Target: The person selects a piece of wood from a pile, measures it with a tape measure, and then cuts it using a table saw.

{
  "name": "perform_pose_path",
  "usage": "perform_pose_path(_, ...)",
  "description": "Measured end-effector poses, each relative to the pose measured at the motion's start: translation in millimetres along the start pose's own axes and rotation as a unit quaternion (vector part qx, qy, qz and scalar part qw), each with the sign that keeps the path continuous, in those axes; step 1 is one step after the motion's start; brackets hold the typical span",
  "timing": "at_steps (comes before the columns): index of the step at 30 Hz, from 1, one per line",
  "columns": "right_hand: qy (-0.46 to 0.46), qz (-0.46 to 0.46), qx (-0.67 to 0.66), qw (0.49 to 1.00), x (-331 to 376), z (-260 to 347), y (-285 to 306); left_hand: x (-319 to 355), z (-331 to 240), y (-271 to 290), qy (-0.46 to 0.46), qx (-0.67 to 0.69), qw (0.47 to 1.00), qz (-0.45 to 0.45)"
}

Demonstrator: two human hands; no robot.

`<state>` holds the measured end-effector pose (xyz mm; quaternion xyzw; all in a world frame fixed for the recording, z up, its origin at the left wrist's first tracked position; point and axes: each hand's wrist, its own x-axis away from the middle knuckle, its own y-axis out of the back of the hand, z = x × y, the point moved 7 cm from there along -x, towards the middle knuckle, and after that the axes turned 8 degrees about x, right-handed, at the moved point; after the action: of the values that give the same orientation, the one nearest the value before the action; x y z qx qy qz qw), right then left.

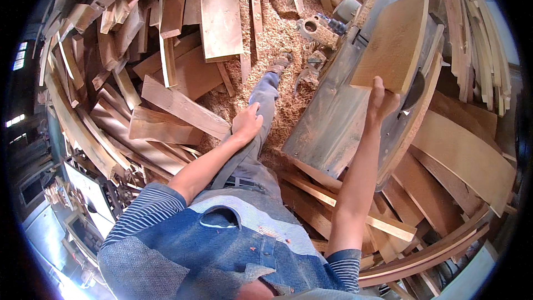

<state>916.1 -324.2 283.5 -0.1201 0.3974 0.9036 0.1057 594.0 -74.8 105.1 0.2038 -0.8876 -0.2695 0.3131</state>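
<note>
While the right hand (pixel 383 101) was clamped on the near end of the tan rectangular wooden board (pixel 395 41), toward the grey metal worktop's (pixel 327 119) far right corner, the left hand (pixel 247 123), closure indeterminable, lay at the grey trousers (pixel 265 100); level, even support was advisable.

We count two hands, one left hand (pixel 247 125) and one right hand (pixel 383 103), with one board (pixel 391 44) in the latter. We see one metal-topped desk (pixel 325 116), one dark disc (pixel 414 92) and one shoe (pixel 279 63). Loose planks (pixel 222 19) number in the dozens, overlapping too much for our exact count.
</note>
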Motion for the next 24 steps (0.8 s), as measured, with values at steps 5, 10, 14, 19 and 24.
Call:
perform_pose_path(5,-0.018,0.008,0.012,1.000,-39,1,-14,-10,0,0,0.003,-0.006,1.000,0.008)
perform_pose_path(10,-0.009,0.027,0.015,0.999,-80,1,-33,-18,-11,5,0.015,-0.006,1.000,0.010)
perform_pose_path(14,-0.027,0.004,0.008,1.000,-110,-2,-47,-26,-21,12,-0.065,0.011,0.996,-0.056)
perform_pose_path(19,-0.012,0.004,0.062,0.998,-153,-6,-70,-40,-33,17,-0.066,0.013,0.996,-0.060)
perform_pose_path(24,-0.024,0.030,0.098,0.994,-207,-22,-93,-63,-58,25,-0.108,0.021,0.992,-0.063)
